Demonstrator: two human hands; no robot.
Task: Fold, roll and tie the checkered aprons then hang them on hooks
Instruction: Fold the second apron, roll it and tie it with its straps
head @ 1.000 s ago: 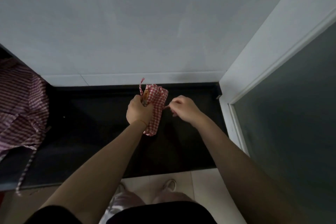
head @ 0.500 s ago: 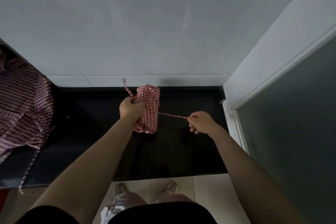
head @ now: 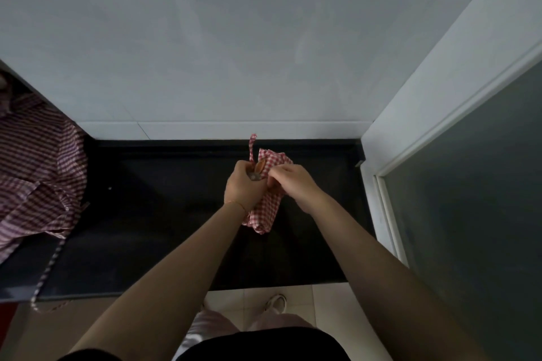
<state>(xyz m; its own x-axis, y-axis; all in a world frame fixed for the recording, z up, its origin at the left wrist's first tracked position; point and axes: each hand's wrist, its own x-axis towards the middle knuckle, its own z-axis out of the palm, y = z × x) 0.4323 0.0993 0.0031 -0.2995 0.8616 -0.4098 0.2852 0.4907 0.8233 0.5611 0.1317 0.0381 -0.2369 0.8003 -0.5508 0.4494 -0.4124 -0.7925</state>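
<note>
**Tying off the rolled apron**

The rolled apron (head: 268, 202) is held upright over the black counter (head: 164, 214), one strap (head: 252, 145) poking up. The left hand (head: 242, 189) grips the roll; the right hand (head: 290, 183), close against it, pinches at the tie. Best to keep the roll squeezed tight while cinching the knot. Count: one rolled apron, one loose apron (head: 35, 176) at the left, two hands.

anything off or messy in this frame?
One thing: the unfolded apron lies crumpled at the counter's left end, and its strap trails over the front edge toward the floor. Otherwise both hands, left hand and right hand, hold the rolled apron normally.
</note>
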